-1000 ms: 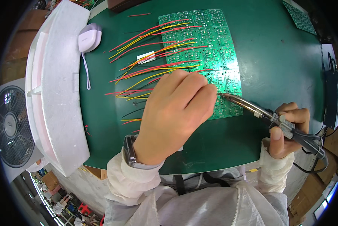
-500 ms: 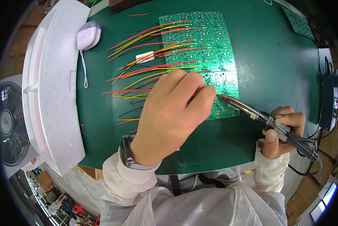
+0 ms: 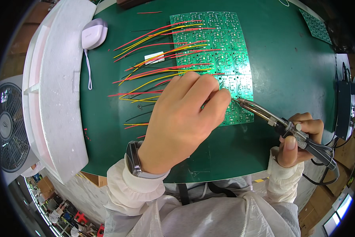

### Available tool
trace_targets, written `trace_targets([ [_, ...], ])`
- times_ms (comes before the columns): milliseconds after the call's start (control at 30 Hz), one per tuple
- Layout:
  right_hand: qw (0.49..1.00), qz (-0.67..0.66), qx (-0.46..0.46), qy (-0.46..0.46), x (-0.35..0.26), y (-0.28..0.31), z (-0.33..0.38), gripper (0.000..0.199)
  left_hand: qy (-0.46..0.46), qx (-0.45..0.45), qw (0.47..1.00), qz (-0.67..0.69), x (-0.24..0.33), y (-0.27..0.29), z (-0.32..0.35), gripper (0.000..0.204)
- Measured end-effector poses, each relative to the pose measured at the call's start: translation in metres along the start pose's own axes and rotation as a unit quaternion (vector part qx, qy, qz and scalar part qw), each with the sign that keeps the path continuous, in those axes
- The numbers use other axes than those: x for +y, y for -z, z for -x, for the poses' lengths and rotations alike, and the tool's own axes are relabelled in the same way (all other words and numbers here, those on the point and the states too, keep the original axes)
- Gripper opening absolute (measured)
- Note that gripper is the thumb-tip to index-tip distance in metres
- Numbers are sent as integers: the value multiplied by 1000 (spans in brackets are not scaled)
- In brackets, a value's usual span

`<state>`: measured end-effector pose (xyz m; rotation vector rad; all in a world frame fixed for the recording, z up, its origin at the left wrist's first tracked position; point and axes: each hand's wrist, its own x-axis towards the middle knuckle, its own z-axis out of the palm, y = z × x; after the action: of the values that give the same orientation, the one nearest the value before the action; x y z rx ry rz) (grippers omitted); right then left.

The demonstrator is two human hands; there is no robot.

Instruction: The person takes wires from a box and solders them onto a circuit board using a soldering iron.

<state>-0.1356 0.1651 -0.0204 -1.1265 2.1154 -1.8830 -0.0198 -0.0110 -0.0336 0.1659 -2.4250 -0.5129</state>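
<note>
A panel of green circuit boards (image 3: 240, 59) lies on the green work surface, with red, yellow and black wires (image 3: 161, 75) running leftward off several of its boards. My left hand (image 3: 185, 114) is over the panel's lower left part, thumb and fingers pinched together; what they hold is hidden under them. My right hand (image 3: 302, 138) grips a soldering iron (image 3: 266, 116) fed by black cables. Its tip is at the board just right of my left fingertips; whether it touches a pad is too small to tell.
A white foam tray (image 3: 60, 94) stands along the left edge, with a fan (image 3: 5, 126) beyond it. Nearby are a pale lilac case (image 3: 93, 33) with a strap and a small white block (image 3: 154, 58). Another green board (image 3: 316, 25) lies far right, above a dark box (image 3: 344, 106).
The board panel appears shifted slightly right in the view. My right hand and the soldering iron have moved a little to the right; my left hand keeps its pinch.
</note>
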Motion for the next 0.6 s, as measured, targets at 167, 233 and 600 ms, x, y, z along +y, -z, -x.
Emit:
trace_targets([
  [167,1000,5,4,1,-1,-2,-2,36,5,-12,1000,4,1,1,-1,27],
  [233,1000,6,2,4,-1,-2,-2,36,4,-8,1000,5,0,1,-1,27],
  [600,1000,10,-8,9,0,-2,-1,35,5,-3,1000,2,0,-1,0,26],
])
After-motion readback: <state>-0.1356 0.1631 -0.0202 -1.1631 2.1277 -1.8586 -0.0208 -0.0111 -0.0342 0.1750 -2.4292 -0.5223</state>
